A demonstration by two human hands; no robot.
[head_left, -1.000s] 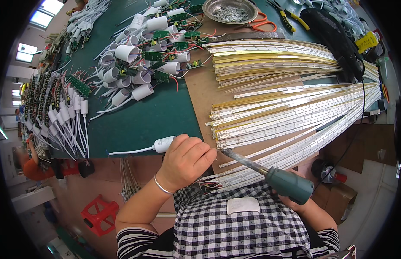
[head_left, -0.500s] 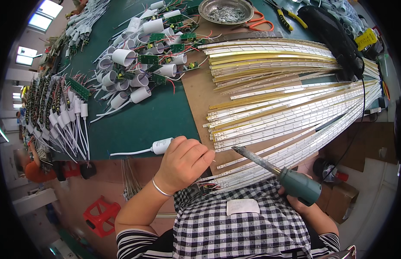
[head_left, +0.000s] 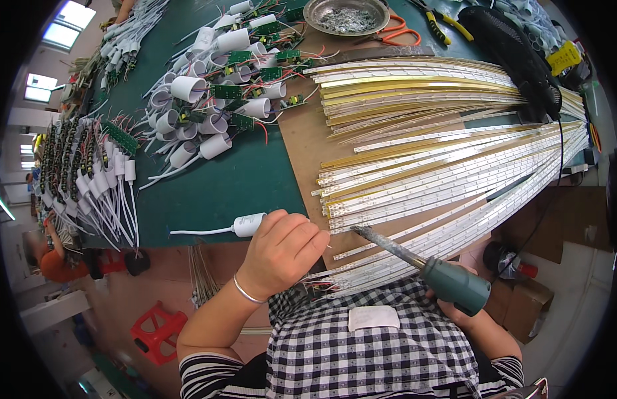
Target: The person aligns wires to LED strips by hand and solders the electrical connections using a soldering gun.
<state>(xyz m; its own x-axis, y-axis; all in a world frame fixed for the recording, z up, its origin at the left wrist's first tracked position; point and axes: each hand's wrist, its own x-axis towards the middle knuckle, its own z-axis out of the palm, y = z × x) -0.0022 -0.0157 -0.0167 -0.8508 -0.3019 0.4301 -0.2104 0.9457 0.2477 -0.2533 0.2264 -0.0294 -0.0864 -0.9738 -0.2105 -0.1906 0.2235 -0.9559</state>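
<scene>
My left hand [head_left: 285, 256] is closed in a pinch near the table's front edge. A thin wire end pokes out by its fingertips, and the rest of what it pinches is hidden. Against its knuckles lies a white end cap [head_left: 247, 225] with a white cable running left. My right hand [head_left: 458, 314], partly hidden, grips a soldering iron [head_left: 455, 284] by its green handle. The iron's dark tip hovers over or touches the ends of the LED strips [head_left: 401, 199] just right of my left fingers; contact cannot be told.
White caps with green circuit boards [head_left: 215, 90] are heaped at the far left, with more boards and caps [head_left: 99, 169] beyond. A metal bowl [head_left: 346, 16] of solder scraps, orange-handled scissors [head_left: 398, 34], pliers [head_left: 445, 26] and a black mesh holder [head_left: 511, 56] stand at the back.
The soldering iron has shifted slightly left, its tip nearer my left fingertips. My left hand has stayed in place.
</scene>
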